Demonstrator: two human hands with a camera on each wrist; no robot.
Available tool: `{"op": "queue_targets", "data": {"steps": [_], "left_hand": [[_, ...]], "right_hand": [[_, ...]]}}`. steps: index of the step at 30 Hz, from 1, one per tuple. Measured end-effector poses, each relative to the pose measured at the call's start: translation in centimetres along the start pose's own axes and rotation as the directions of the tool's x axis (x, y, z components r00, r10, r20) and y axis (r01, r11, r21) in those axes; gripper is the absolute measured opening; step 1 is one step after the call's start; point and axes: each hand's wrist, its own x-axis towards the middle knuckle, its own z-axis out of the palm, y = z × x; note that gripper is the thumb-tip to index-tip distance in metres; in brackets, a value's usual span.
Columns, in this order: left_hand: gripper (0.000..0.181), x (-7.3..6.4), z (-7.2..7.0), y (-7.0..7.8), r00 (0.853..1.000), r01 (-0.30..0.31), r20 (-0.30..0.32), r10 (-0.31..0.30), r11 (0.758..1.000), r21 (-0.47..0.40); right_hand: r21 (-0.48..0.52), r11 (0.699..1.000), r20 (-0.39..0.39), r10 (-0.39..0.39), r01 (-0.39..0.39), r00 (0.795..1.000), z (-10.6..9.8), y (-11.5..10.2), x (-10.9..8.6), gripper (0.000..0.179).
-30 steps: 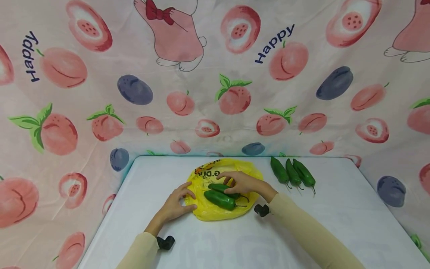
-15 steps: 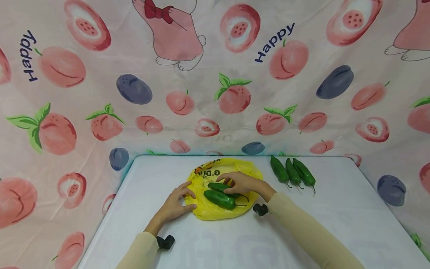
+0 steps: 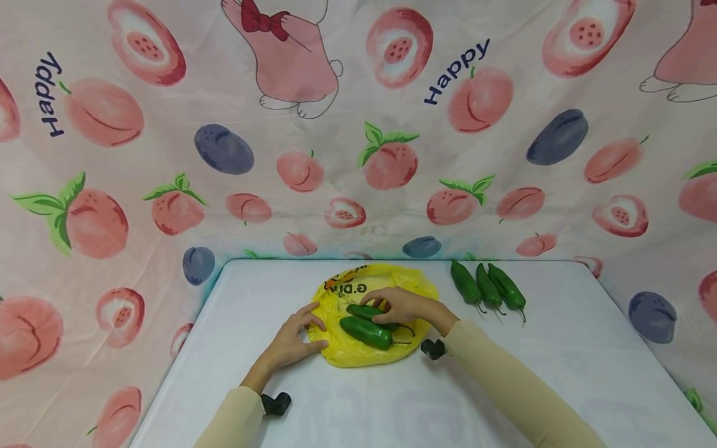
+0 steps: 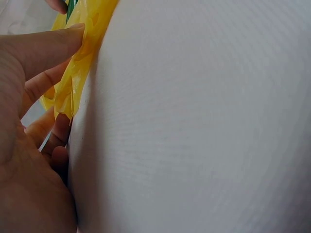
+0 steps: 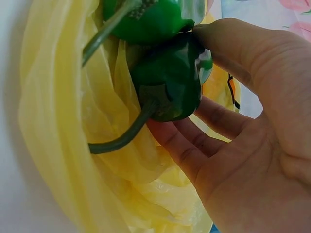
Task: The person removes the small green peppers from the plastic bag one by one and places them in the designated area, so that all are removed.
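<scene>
Two long green chili peppers lie side by side on a yellow plastic bag [image 3: 347, 358] printed with dark letters. My right hand [image 3: 403, 305] grips the rear chili pepper [image 3: 363, 312], thumb on one side and fingers on the other. In the right wrist view its dark body [image 5: 167, 80] and curved stem show between thumb and fingers. The front chili pepper [image 3: 366, 333] touches it, stem toward the right. At the bag's left edge, my left hand [image 3: 294, 336] rests with fingers spread. Its thumb [image 4: 53, 46] touches the yellow plastic in the left wrist view; some fingertips are hidden there.
Three more green chili peppers [image 3: 488, 289] lie in a row at the back right of the white table [image 3: 269, 286]. Behind the table hangs a fruit-patterned cloth [image 3: 336, 155]. A black wrist camera [image 3: 433, 349] sits at my right wrist.
My right hand's fingers have shifted very slightly on the rear chili pepper. The left hand, bag and other chili peppers stay where they were.
</scene>
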Motion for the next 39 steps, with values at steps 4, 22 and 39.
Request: {"op": "queue_targets", "data": {"steps": [4,22,39], "left_hand": [[0.024,0.0,0.0,0.0,1.0,0.004,0.0,-0.004,1.0,-0.001],[0.022,-0.2,0.2,0.2,1.0,0.025,-0.001,-0.025,1.0,-0.004],[0.023,0.0,-0.2,0.2,1.0,0.005,0.004,-0.005,1.0,-0.005]], "right_hand": [[0.003,1.0,-0.004,0.011,-0.011,1.0,0.1,-0.1,0.0,0.041],[-0.004,0.999,-0.024,-0.038,0.038,0.999,0.0,-0.3,-0.3,0.04],[-0.044,0.994,-0.127,-0.105,0.1,0.986,-2.2,-1.4,-1.7,0.046]]}}
